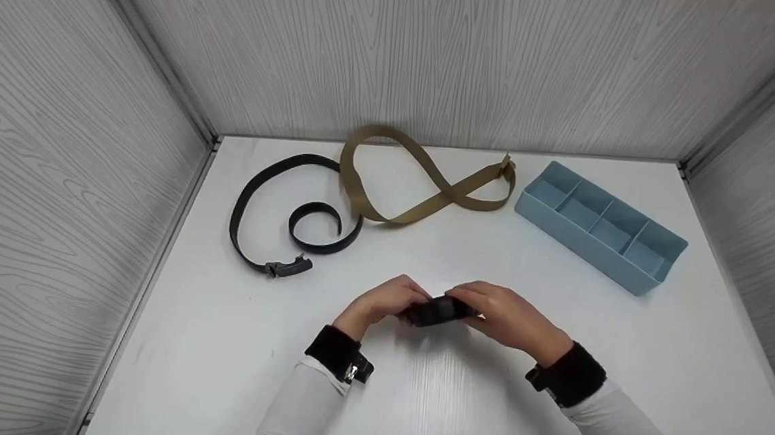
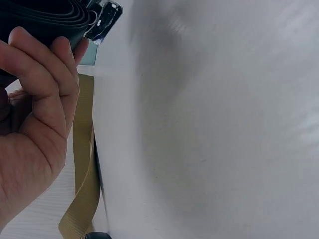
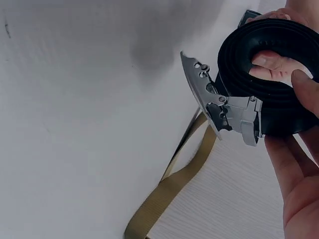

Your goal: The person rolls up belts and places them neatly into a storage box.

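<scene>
A black belt (image 3: 279,107), wound into a roll with a silver metal buckle (image 3: 219,102) on its outer end, is held between both hands above the table. My left hand (image 1: 392,298) grips one side of the roll, its fingers curled against the coiled layers in the left wrist view. On the other side, my right hand (image 1: 505,316) holds the roll with its thumb over the coil's edge and its fingers underneath, as the right wrist view shows. From the head view, the rolled belt (image 1: 442,311) is a dark bundle between the hands.
A second black belt (image 1: 242,200) lies loosely curled at the left of the table. Partly over it is a tan webbing belt (image 1: 422,210), looped across itself. A blue tray with several compartments (image 1: 583,241) stands at the right. Grey wood-grain panels (image 1: 439,57) enclose the table.
</scene>
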The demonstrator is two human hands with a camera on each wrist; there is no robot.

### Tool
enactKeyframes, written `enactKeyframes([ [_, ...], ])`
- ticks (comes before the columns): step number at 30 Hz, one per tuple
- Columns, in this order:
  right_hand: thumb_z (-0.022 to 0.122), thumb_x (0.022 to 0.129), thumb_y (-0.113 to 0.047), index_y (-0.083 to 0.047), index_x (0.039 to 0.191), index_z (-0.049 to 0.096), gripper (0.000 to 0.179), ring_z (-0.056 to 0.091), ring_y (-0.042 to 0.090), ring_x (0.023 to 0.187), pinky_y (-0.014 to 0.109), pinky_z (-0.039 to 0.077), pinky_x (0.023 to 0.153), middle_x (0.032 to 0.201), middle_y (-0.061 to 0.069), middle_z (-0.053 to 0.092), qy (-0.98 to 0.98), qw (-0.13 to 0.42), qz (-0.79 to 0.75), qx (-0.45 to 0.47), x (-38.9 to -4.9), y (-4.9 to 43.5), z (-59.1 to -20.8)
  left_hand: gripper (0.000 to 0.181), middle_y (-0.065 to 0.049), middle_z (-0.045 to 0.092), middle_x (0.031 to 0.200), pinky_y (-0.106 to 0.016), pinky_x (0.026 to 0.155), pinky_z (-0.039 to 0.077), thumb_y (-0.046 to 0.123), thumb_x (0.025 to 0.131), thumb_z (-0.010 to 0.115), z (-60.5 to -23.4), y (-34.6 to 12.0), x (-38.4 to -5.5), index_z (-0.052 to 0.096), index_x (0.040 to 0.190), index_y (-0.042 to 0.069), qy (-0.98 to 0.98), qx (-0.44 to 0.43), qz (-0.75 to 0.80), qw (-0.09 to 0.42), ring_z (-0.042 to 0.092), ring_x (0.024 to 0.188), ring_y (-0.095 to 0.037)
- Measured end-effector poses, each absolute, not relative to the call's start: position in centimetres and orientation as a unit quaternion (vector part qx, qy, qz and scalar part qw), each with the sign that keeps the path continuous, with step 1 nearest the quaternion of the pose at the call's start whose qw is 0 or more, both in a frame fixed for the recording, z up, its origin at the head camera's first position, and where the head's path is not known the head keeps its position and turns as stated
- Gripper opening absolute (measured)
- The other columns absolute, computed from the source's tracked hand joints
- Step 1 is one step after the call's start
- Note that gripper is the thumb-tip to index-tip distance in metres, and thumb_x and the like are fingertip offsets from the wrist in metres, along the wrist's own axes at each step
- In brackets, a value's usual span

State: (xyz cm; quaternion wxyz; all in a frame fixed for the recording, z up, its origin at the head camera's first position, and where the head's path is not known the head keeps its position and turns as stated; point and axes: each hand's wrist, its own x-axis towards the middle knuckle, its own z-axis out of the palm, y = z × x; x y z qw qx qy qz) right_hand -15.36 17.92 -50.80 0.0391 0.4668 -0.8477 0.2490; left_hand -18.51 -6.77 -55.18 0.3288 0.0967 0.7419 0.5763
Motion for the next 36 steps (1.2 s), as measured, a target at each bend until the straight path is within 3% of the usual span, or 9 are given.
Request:
enactKeyframes([
  [4, 0.079, 0.081, -0.004, -0.006, 0.123, 0.062, 0.045, 0.064, 0.021, 0.104, 0.039, 0.052, 0.086, 0.113, 0.006, 0.067, -0.876, 0.007, 0.249, 0.413, -15.9, 18.2, -50.1, 0.026, -0.005, 0.061, 0.065, -0.027, 0.049, 0.05, 0.015, 0.097, 0.052, -54.4, -6.8, -18.6, 0.073, 0.094, -0.001, 0.773, 0.103, 0.568, 0.263, 0.06, 0.052, -0.015],
  [7, 0.079, 0.081, -0.005, -0.004, 0.125, 0.061, 0.048, 0.065, 0.023, 0.102, 0.042, 0.052, 0.085, 0.113, 0.009, 0.068, -0.894, -0.011, 0.253, 0.37, -16.3, 18.5, -49.8, 0.03, -0.01, 0.066, 0.087, -0.031, 0.063, 0.055, 0.024, 0.102, 0.051, -53.6, -6.9, -18.7, 0.072, 0.106, 0.003, 0.806, 0.139, 0.545, 0.185, 0.066, 0.07, -0.022],
  [11, 0.078, 0.083, -0.006, -0.004, 0.126, 0.061, 0.047, 0.065, 0.024, 0.104, 0.044, 0.052, 0.086, 0.116, 0.01, 0.068, -0.902, -0.03, 0.275, 0.331, -16.9, 19.0, -49.6, 0.04, -0.006, 0.063, 0.117, -0.033, 0.087, 0.05, 0.031, 0.096, 0.063, -52.6, -6.9, -18.5, 0.063, 0.128, 0.007, 0.831, 0.229, 0.493, 0.116, 0.063, 0.102, -0.021],
  [14, 0.076, 0.084, -0.007, -0.003, 0.127, 0.06, 0.046, 0.065, 0.023, 0.104, 0.043, 0.052, 0.086, 0.117, 0.01, 0.067, -0.895, -0.04, 0.301, 0.326, -17.2, 19.0, -49.5, 0.051, -0.003, 0.061, 0.123, -0.032, 0.095, 0.046, 0.031, 0.09, 0.071, -52.2, -6.7, -18.3, 0.058, 0.135, 0.009, 0.834, 0.289, 0.461, 0.087, 0.058, 0.113, -0.016],
  [18, 0.075, 0.087, -0.012, -0.002, 0.13, 0.059, 0.047, 0.065, 0.022, 0.105, 0.041, 0.053, 0.086, 0.12, 0.01, 0.066, -0.878, -0.064, 0.35, 0.32, -17.6, 19.3, -49.2, 0.048, -0.006, 0.062, 0.12, -0.03, 0.095, 0.047, 0.026, 0.09, 0.071, -52.0, -6.2, -18.3, 0.06, 0.131, 0.005, 0.828, 0.315, 0.461, 0.052, 0.058, 0.113, -0.015],
  [23, 0.074, 0.087, -0.014, -0.005, 0.139, 0.053, 0.056, 0.064, 0.024, 0.109, 0.043, 0.053, 0.087, 0.126, 0.011, 0.063, -0.857, -0.091, 0.401, 0.312, -17.8, 19.9, -48.9, 0.042, -0.011, 0.062, 0.117, -0.029, 0.09, 0.05, 0.017, 0.09, 0.071, -52.2, -6.1, -18.3, 0.061, 0.128, 0.0, 0.794, 0.308, 0.521, 0.054, 0.061, 0.11, -0.021],
  [28, 0.075, 0.086, -0.012, -0.008, 0.138, 0.055, 0.056, 0.064, 0.023, 0.108, 0.041, 0.053, 0.086, 0.128, 0.009, 0.062, -0.843, -0.075, 0.421, 0.326, -17.7, 20.5, -48.6, 0.039, -0.014, 0.062, 0.116, -0.029, 0.092, 0.049, 0.01, 0.09, 0.07, -52.7, -6.0, -18.3, 0.062, 0.126, -0.002, 0.754, 0.297, 0.584, 0.052, 0.06, 0.112, -0.026],
  [36, 0.075, 0.085, -0.009, -0.008, 0.137, 0.057, 0.055, 0.065, 0.023, 0.103, 0.03, 0.056, 0.074, 0.125, 0.01, 0.064, -0.831, -0.04, 0.438, 0.34, -17.3, 20.1, -48.2, 0.044, -0.021, 0.059, 0.126, -0.034, 0.086, 0.053, -0.001, 0.089, 0.068, -52.2, -5.5, -18.1, 0.056, 0.131, -0.007, 0.738, 0.247, 0.627, 0.046, 0.063, 0.11, -0.035],
])
